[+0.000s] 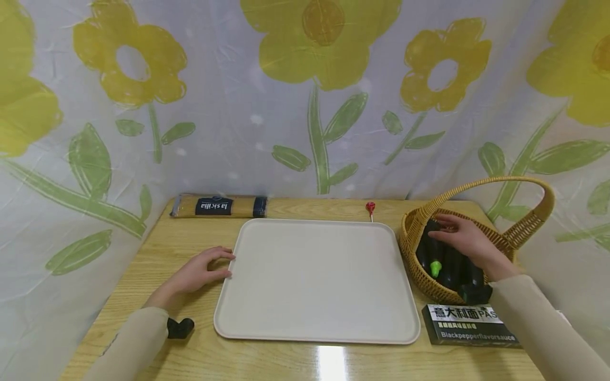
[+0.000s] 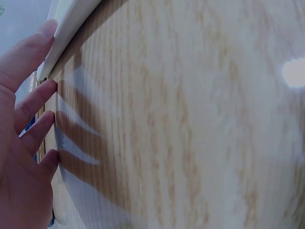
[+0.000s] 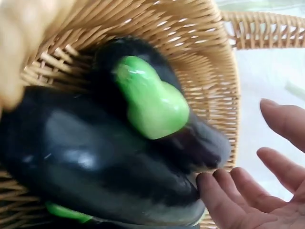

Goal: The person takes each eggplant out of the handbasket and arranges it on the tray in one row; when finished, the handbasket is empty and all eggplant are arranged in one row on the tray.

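Observation:
My right hand (image 1: 464, 241) reaches over the rim of a wicker basket (image 1: 421, 278) at the right of the table. Several dark, glossy eggplants (image 1: 432, 247) with bright green caps lie inside. In the right wrist view its fingers are spread, and a fingertip is right at the end of a large eggplant (image 3: 90, 152). Another eggplant's green cap (image 3: 155, 102) shows above that one. At the left edge of a white tray (image 1: 316, 280), my left hand (image 1: 202, 271) has its fingertips at the rim, fingers apart and slightly bent. The left wrist view shows its thumb over the tray's edge (image 2: 64, 33).
A pack of spaghetti (image 1: 216, 206) lies at the back left. Behind the tray is a red lollipop (image 1: 370, 207). In front of the basket sits a dark pasta box (image 1: 469, 330), partly covered by my right sleeve. The basket's tall handle (image 1: 495, 181) arches above the right hand. A flowered curtain (image 1: 229, 132) surrounds the table.

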Motion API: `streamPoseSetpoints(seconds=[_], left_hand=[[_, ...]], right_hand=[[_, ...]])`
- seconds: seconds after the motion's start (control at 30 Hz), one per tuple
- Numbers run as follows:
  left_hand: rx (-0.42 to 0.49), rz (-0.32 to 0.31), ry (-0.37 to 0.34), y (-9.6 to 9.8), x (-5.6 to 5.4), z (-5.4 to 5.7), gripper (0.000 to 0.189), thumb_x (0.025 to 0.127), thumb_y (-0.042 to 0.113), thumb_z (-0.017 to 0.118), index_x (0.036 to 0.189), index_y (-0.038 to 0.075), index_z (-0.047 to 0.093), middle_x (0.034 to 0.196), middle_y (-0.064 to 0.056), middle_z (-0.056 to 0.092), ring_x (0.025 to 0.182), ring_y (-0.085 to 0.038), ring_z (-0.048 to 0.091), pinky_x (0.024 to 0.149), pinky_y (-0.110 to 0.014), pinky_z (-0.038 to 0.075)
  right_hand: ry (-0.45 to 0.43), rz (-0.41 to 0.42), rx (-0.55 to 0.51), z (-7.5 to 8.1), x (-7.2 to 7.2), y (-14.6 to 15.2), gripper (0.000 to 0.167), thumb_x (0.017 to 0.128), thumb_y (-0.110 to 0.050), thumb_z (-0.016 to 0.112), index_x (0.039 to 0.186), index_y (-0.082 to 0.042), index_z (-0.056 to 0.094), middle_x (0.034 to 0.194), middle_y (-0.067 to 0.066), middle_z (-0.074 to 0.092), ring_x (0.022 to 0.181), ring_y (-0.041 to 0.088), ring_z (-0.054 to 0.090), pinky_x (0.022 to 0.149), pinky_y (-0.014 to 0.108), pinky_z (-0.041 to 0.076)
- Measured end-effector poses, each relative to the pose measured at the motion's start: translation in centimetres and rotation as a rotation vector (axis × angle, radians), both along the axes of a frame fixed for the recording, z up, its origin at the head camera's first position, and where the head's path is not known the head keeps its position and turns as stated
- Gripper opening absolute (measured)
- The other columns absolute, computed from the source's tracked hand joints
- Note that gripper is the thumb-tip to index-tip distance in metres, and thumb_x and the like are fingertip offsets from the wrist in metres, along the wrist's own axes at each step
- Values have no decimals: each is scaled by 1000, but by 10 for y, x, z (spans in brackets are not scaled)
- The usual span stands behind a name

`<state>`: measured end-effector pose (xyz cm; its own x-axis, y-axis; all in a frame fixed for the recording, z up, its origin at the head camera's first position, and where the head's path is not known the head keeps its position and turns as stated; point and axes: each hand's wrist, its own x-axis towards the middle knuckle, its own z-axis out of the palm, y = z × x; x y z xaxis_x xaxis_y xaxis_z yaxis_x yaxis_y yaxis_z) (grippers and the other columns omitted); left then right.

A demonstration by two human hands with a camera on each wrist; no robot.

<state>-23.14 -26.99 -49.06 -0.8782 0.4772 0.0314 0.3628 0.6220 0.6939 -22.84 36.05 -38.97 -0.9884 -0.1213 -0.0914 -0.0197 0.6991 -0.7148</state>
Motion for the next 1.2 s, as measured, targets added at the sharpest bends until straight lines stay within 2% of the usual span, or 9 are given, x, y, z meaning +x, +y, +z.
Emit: streamPoseSetpoints(seconds=[0.13, 0.47, 0.8, 1.03, 1.1, 1.2], left_hand=[[2, 1, -2, 0, 0, -1, 42, 91, 28, 70, 126, 7, 62, 142, -22, 48, 137, -48, 30, 110, -66, 23], [-5, 11, -5, -2, -1, -4, 42, 91, 32, 70, 126, 9, 63, 143, -21, 48, 138, -47, 29, 110, -65, 22], [-14, 17, -4, -1, 2, -2, 41, 92, 31, 70, 126, 10, 63, 143, -21, 48, 138, -47, 30, 110, -65, 23], [-18, 18, 2, 0, 1, -1, 41, 91, 32, 70, 126, 10, 63, 142, -20, 49, 138, -47, 30, 110, -65, 23], [-20, 18, 4, 0, 1, -1, 42, 91, 32, 70, 126, 10, 63, 142, -20, 49, 138, -47, 30, 110, -65, 23], [-21, 18, 3, 1, 0, 0, 42, 91, 32, 70, 126, 10, 63, 142, -20, 49, 139, -47, 30, 110, -65, 23]], right_hand=[[-21, 15, 18, -2, 0, 1, 71, 95, -27, 66, 146, 10, 33, 145, 35, 36, 129, 53, 39, 100, 62, 41], [-6, 87, 53, -2, -8, 0, 58, 94, -19, 67, 139, 8, 45, 138, 36, 44, 127, 53, 40, 99, 62, 41], [29, 135, 152, -7, -15, -5, 50, 92, -12, 67, 133, 11, 51, 131, 33, 52, 113, 48, 57, 94, 60, 45], [124, 180, 216, -6, -20, -7, 40, 87, -9, 71, 122, 7, 62, 120, 29, 61, 102, 39, 62, 86, 55, 49], [131, 181, 232, -4, -20, -7, 39, 86, -8, 71, 121, 7, 62, 119, 29, 61, 101, 40, 62, 84, 55, 50], [95, 170, 217, -2, -19, -8, 41, 88, -9, 70, 124, 7, 60, 124, 31, 58, 103, 41, 63, 86, 55, 50]])
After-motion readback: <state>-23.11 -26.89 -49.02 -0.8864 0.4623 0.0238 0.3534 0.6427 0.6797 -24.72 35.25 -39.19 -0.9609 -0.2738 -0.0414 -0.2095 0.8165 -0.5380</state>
